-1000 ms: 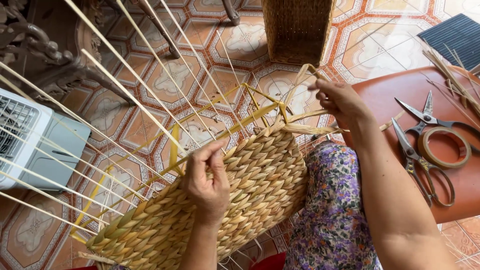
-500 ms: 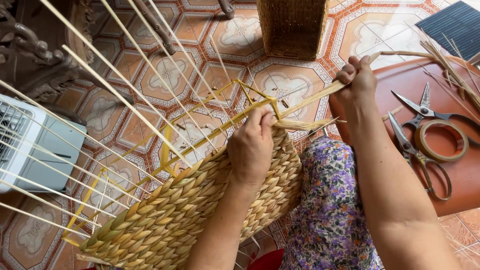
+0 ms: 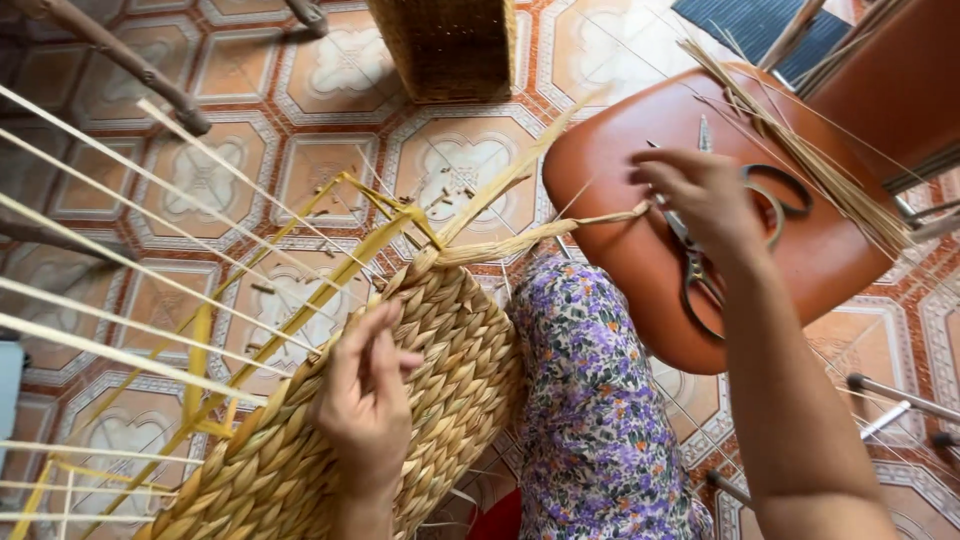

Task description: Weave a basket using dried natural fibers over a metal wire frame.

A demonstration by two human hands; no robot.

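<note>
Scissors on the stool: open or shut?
Cannot tell. The right hand covers the blades; only the scissors' handles show on the stool.

The woven basket (image 3: 400,400) lies across the lap, left of the stool (image 3: 800,260). The left hand (image 3: 365,400) rests on the basket's side. Bare spokes (image 3: 130,270) fan out to the left of the basket. A strand (image 3: 540,235) runs from the basket's top right toward the right hand (image 3: 710,200), which is over the stool. Scissors (image 3: 700,270) and loose straw (image 3: 810,160) lie on the stool. A second basket (image 3: 450,45) stands on the floor (image 3: 240,190) behind the woven one
</note>
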